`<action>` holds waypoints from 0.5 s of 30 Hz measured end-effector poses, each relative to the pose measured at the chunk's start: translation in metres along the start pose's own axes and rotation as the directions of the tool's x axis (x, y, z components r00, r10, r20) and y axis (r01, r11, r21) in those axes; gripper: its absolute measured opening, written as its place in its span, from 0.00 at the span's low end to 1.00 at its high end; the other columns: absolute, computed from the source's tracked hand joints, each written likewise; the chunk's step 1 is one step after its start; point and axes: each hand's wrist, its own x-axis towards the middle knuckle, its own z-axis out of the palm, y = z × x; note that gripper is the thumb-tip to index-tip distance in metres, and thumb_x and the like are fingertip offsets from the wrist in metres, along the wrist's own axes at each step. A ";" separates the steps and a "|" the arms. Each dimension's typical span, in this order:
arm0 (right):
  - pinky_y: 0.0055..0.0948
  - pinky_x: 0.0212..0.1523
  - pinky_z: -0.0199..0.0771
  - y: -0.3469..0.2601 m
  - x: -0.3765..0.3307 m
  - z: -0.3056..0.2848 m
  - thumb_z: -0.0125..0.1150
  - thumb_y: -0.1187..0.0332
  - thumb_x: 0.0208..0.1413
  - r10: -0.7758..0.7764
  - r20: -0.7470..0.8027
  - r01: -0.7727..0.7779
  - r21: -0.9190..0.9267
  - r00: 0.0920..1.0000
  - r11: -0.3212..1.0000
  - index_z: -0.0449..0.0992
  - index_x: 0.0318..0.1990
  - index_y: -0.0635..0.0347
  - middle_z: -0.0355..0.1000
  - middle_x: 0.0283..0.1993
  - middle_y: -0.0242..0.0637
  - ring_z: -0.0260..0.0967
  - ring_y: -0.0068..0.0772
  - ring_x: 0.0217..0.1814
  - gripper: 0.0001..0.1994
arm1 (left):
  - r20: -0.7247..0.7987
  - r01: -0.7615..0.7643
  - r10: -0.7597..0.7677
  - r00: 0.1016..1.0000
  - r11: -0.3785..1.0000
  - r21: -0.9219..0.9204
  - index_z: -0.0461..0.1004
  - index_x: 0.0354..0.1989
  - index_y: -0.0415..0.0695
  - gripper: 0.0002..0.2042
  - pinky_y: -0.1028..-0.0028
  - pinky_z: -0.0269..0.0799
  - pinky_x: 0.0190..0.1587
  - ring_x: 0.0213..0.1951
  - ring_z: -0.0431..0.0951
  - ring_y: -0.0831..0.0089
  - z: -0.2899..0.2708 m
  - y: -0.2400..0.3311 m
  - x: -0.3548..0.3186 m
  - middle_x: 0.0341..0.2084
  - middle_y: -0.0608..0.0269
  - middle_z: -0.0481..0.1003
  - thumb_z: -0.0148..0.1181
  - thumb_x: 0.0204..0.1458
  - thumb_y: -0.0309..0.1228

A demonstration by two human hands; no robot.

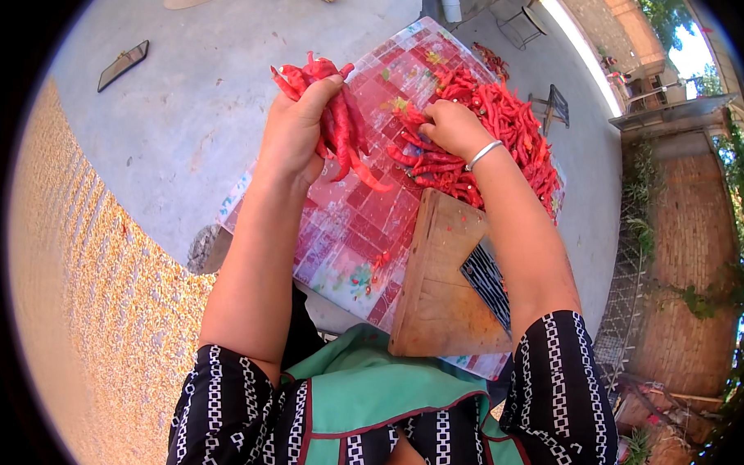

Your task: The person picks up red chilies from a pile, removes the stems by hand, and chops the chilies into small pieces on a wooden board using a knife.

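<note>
A bunch of long red chili peppers (340, 131) is gripped in my left hand (298, 131), raised over the left side of the table; the thumb lies across the bunch and several tips hang down. At the left edge of a large heap of red chili peppers (507, 126), my right hand (457, 130) reaches down with curled fingers. Its fingertips are at the peppers, partly hidden, so what they pinch cannot be made out. A silver bracelet (483, 154) circles the right wrist.
The table (348, 223) has a red-and-white patterned cover. Near me lies a wooden cutting board (440, 276), with a dark striped object (487, 282) on it partly under my right forearm. Yellow grain (115, 305) spreads over the ground at left. Stools (522, 29) stand beyond the table.
</note>
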 end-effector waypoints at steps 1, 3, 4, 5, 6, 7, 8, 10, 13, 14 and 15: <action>0.45 0.47 0.73 -0.003 0.002 0.003 0.63 0.64 0.49 -0.003 -0.032 0.003 -0.001 0.999 1.000 0.79 0.37 0.60 0.75 0.39 0.49 0.73 0.52 0.44 0.11 | -0.009 0.006 -0.006 1.000 1.000 0.021 0.72 0.33 0.40 0.06 0.72 0.72 0.30 0.27 0.74 0.74 0.003 0.001 -0.002 0.26 0.63 0.74 0.56 0.57 0.29; 0.45 0.47 0.74 -0.006 0.005 0.015 0.62 0.63 0.48 -0.006 -0.096 0.005 -0.004 0.995 1.000 0.79 0.38 0.60 0.75 0.39 0.50 0.74 0.52 0.44 0.12 | -0.014 0.001 0.000 1.000 0.999 0.042 0.70 0.34 0.39 0.07 0.71 0.73 0.30 0.26 0.74 0.73 0.005 0.000 -0.002 0.26 0.60 0.74 0.55 0.57 0.30; 0.46 0.47 0.74 -0.004 0.004 0.022 0.62 0.63 0.48 -0.006 -0.128 0.005 -0.006 0.992 1.000 0.79 0.38 0.60 0.75 0.39 0.50 0.74 0.52 0.44 0.12 | -0.008 -0.010 0.010 1.000 0.999 0.041 0.70 0.34 0.40 0.07 0.71 0.73 0.30 0.26 0.74 0.73 0.005 -0.002 0.000 0.26 0.60 0.74 0.55 0.57 0.30; 0.46 0.46 0.74 0.003 0.006 0.030 0.62 0.64 0.48 -0.056 -0.204 0.060 0.017 0.977 0.998 0.79 0.38 0.61 0.75 0.39 0.49 0.74 0.51 0.44 0.12 | -0.002 -0.020 0.020 1.000 0.999 0.040 0.70 0.34 0.40 0.07 0.71 0.73 0.30 0.26 0.74 0.73 0.005 -0.003 0.000 0.26 0.61 0.74 0.55 0.57 0.31; 0.46 0.46 0.74 0.002 0.005 0.025 0.62 0.64 0.48 -0.062 -0.204 0.065 0.008 0.977 0.998 0.79 0.37 0.61 0.75 0.38 0.49 0.74 0.51 0.44 0.12 | -0.016 -0.011 0.012 1.000 0.999 0.044 0.70 0.34 0.40 0.06 0.71 0.73 0.30 0.26 0.74 0.73 0.005 -0.002 0.000 0.26 0.60 0.74 0.55 0.57 0.30; 0.46 0.46 0.74 -0.002 0.003 0.011 0.62 0.64 0.48 -0.072 -0.207 0.073 -0.002 0.976 0.997 0.78 0.37 0.61 0.75 0.38 0.49 0.74 0.51 0.44 0.12 | -0.031 -0.006 0.007 0.999 0.999 0.048 0.70 0.34 0.40 0.06 0.71 0.73 0.30 0.26 0.74 0.73 0.005 -0.001 -0.002 0.26 0.60 0.74 0.55 0.57 0.30; 0.46 0.45 0.74 -0.005 0.001 -0.002 0.62 0.64 0.48 -0.081 -0.210 0.080 -0.012 0.974 0.997 0.78 0.37 0.61 0.75 0.38 0.50 0.74 0.51 0.44 0.12 | -0.046 0.000 0.002 0.999 0.999 0.053 0.70 0.34 0.40 0.06 0.71 0.73 0.30 0.26 0.74 0.73 0.005 0.000 -0.003 0.25 0.60 0.74 0.55 0.57 0.30; 0.46 0.44 0.74 -0.004 -0.003 -0.014 0.62 0.65 0.47 -0.125 -0.208 0.111 -0.078 0.970 0.991 0.78 0.36 0.62 0.75 0.36 0.49 0.74 0.52 0.43 0.11 | 0.006 0.001 -0.001 1.000 1.000 0.025 0.72 0.33 0.40 0.04 0.73 0.71 0.29 0.27 0.74 0.76 0.001 0.001 -0.001 0.25 0.64 0.74 0.58 0.55 0.28; 0.45 0.45 0.75 0.001 -0.013 -0.003 0.63 0.65 0.46 -0.106 -0.044 0.098 -0.162 0.993 0.982 0.78 0.37 0.63 0.76 0.34 0.49 0.75 0.52 0.41 0.12 | 0.022 0.007 -0.007 1.000 1.000 0.008 0.73 0.32 0.40 0.04 0.74 0.70 0.28 0.27 0.73 0.77 0.004 -0.001 -0.001 0.25 0.66 0.73 0.59 0.54 0.27; 0.45 0.46 0.75 0.006 -0.015 0.011 0.64 0.64 0.45 -0.101 0.056 0.109 -0.174 0.993 0.979 0.79 0.37 0.63 0.76 0.36 0.49 0.75 0.51 0.42 0.13 | 0.019 0.008 -0.008 1.000 1.000 0.008 0.73 0.32 0.40 0.04 0.74 0.70 0.28 0.26 0.73 0.77 0.007 -0.002 0.000 0.25 0.66 0.73 0.59 0.54 0.28; 0.45 0.46 0.75 0.003 -0.017 0.015 0.65 0.65 0.45 -0.094 0.024 0.096 -0.149 0.995 0.984 0.79 0.36 0.62 0.75 0.37 0.48 0.75 0.50 0.42 0.12 | 0.025 0.013 -0.013 1.000 1.000 0.009 0.73 0.32 0.40 0.04 0.74 0.70 0.28 0.26 0.73 0.77 0.005 -0.001 -0.001 0.25 0.66 0.73 0.59 0.54 0.28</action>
